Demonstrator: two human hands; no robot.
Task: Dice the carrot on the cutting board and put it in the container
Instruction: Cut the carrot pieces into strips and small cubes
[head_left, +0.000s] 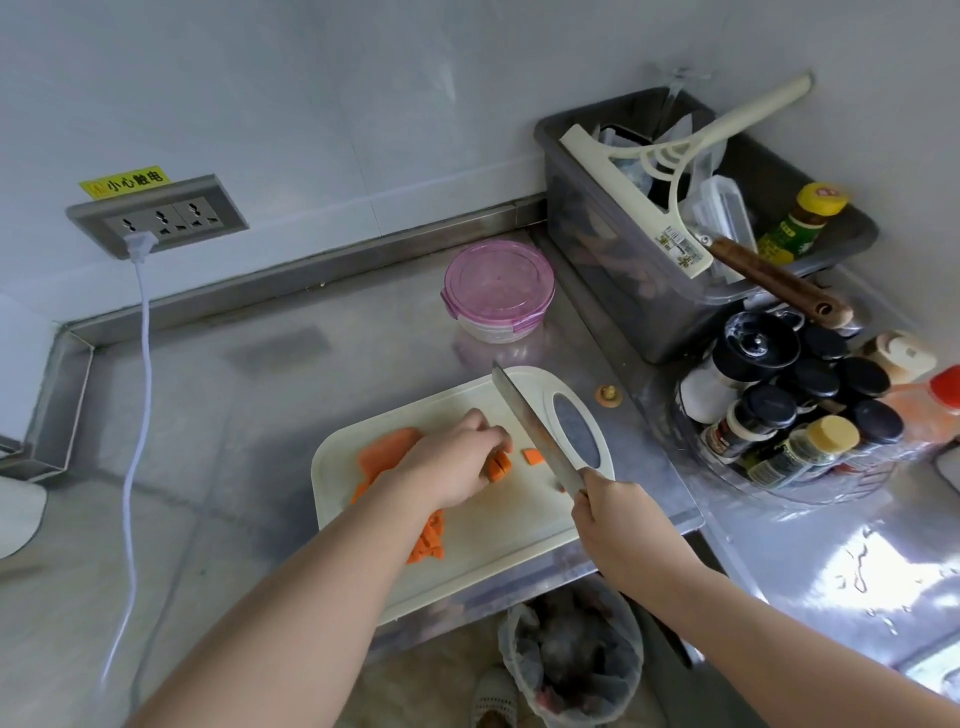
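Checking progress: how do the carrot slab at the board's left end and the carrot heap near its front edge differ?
The carrot slab is one broad, paler piece; the carrot heap is many small, deeper-orange bits. The slab lies farther back, the heap nearer. Both lie on the cutting board.

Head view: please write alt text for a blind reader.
On a white cutting board, the left hand holds down a carrot strip while the right hand grips a knife beside it. Carrot pieces lie nearby; a lidded container stands behind the board.

Forearms, left hand and right hand are bare.
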